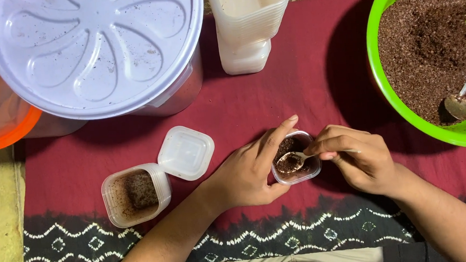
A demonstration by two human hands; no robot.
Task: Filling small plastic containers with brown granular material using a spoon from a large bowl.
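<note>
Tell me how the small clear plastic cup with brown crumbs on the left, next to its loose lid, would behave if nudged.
The small clear plastic cup looks thin-walled and only part-filled, so probably light and apt to slide on the maroon cloth. Squeezed, its walls would likely flex. It lies tilted beside the square clear lid, uncovered, so crumbs could spill.

The small cup (297,165) and square lid (186,152) are translucent smooth plastic, the spoon (294,158) polished metal, the brown mixture (424,43) coarse, matt and granular, the green bowl (383,78) glossy plastic, and the maroon cloth (274,96) matt woven fabric.
</note>
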